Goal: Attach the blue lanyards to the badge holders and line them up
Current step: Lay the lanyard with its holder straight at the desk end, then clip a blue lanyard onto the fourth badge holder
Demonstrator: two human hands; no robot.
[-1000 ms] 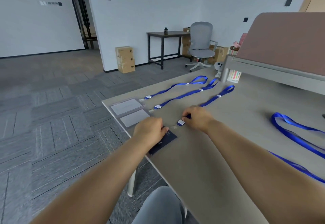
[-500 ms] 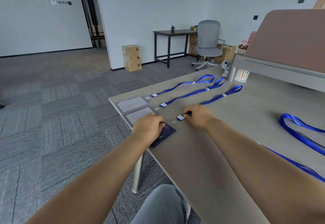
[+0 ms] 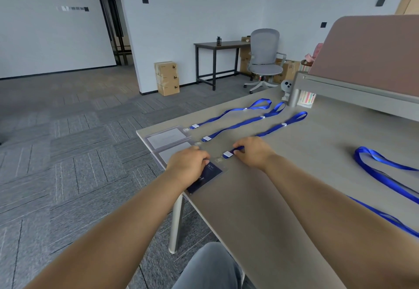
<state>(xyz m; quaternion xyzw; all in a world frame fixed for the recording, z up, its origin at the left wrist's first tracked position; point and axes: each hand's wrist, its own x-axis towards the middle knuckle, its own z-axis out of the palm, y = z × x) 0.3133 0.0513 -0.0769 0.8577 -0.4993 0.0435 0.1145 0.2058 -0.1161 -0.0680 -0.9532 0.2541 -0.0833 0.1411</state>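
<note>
Head view, the only one.
- Left hand (image 3: pixel 186 164) lies on the dark badge holder (image 3: pixel 209 174), fingers bent down over its far end. The tips are hidden, so I can't tell if they pinch or just press.
- Right hand (image 3: pixel 254 152) pinches the third lanyard (image 3: pixel 272 130) between thumb and forefinger, right behind its white clip (image 3: pixel 227 154).
- The clip sits just ahead of the right fingertips, between the two hands and just short of the holder's clear tab (image 3: pixel 219 160). It looks not joined yet, but that's hard to confirm.

Risks:
- The holder sits right at the desk (image 3: pixel 272 198) edge under the left palm. Ease off and a tug on the strap could drag it off.
- The tab is small and see-through, so the clip could easily miss it.
- A sideways pull skews this set against the other badge holders (image 3: pixel 166 138) beyond the left knuckles.
- The loose lanyard (image 3: pixel 381 170) lies well outside the right wrist, so a snag is unlikely.
</note>
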